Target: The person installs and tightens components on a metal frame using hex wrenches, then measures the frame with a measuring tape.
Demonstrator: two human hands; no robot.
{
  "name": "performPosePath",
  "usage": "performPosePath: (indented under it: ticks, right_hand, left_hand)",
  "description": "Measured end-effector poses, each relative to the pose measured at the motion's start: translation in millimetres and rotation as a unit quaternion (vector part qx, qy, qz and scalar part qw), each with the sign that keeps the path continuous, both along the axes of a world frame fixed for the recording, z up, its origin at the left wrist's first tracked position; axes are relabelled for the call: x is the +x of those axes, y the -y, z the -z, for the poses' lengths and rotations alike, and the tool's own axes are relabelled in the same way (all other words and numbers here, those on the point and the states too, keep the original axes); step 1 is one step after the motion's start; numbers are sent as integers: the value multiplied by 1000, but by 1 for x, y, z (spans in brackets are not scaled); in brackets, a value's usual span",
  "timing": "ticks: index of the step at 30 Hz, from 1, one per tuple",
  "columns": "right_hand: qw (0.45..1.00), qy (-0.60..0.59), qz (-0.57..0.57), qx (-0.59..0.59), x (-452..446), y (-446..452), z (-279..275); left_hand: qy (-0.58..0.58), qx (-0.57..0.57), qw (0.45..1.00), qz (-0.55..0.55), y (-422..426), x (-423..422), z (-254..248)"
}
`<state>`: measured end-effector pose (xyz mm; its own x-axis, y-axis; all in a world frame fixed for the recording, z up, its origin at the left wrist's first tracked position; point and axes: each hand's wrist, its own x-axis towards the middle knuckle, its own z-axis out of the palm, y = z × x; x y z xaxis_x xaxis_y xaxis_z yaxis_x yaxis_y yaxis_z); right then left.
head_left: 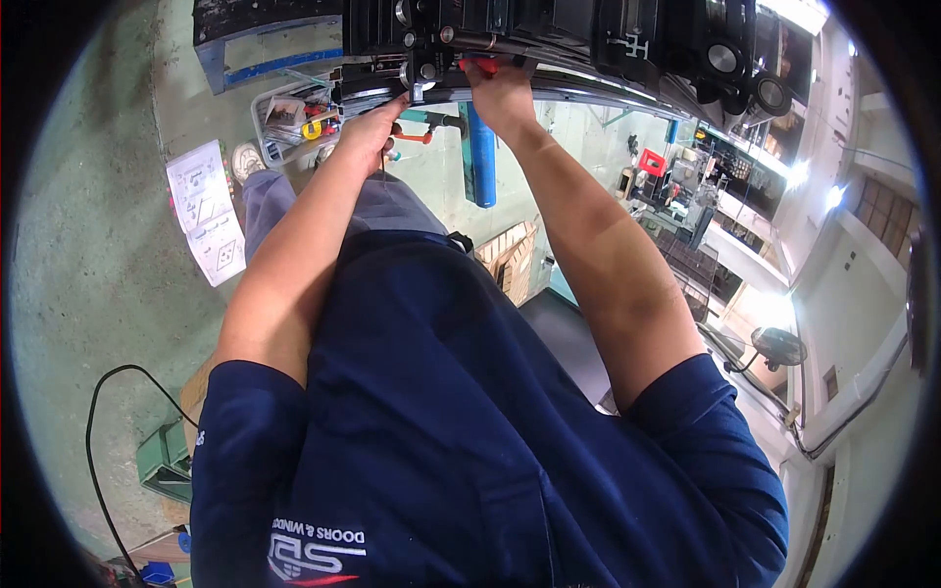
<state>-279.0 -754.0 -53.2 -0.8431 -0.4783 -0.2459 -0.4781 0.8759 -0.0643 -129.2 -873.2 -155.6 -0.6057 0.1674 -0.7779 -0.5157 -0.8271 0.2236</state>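
Note:
My left hand (pixel 368 139) is at the lower edge of a dark frame assembly (pixel 564 54), beside a shiny metal fitting (pixel 419 90). Its fingers are closed, but what they hold is too small to tell. Just right of that hand are an orange-handled item (pixel 414 137) and a green one (pixel 423 116); contact with the hand is unclear. Farther right, my right hand (pixel 502 93) reaches up under the same assembly, fingers curled round a red object (pixel 479 66). The fingertips are partly hidden by the dark parts.
A tray (pixel 263 122) of tools stands at the upper left, near printed sheets (pixel 208 211) on the floor. A blue post (pixel 479 157) hangs between my arms. A green bin (pixel 165 461) and black cable (pixel 93 421) lie lower left; a fan (pixel 778 346) is right.

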Motion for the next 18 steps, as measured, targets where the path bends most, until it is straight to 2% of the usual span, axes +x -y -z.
performPosePath:
  ticks: [1,2,3,4,5,7,8,10,11,12,13,14,18]
  right_hand:
    - [990,-68,-108,67,-1,3,1]
    - [989,-68,-109,68,-3,8,4]
    - [963,97,237,-85,0,35,-5]
    - [772,246,542,-222,3,54,-12]
    - [773,245,542,-222,4,61,-15]
    - [678,276,596,-331,5,66,-19]
    - [681,276,593,-330,8,66,-22]
    - [762,211,542,-284,22,66,-31]
    - [838,152,478,-215,32,67,-40]
    - [840,155,474,-213,32,61,-37]
    - [934,52,327,-135,36,45,-31]
    - [983,-54,166,-51,37,29,-27]
    - [991,29,125,-42,31,21,-33]
  left_hand:
    - [4,-4,1000,9,0,0,1]
    - [4,-4,1000,8,-1,1,1]
    - [0,-14,1000,18,0,1,1]
    - [-4,-24,999,26,0,1,1]
    - [-4,-24,999,26,0,2,1]
    - [-1,-8,1000,28,-1,1,6]
    - [1,0,1000,25,-2,0,7]
    - [2,-27,999,24,-8,-3,12]
    - [7,-54,998,23,-9,-4,16]
    - [21,-33,999,23,-6,-3,11]
    - [17,-31,999,14,-6,-4,13]
    - [12,-28,999,8,-8,-4,15]
    - [-11,-9,1000,-18,-3,-2,4]
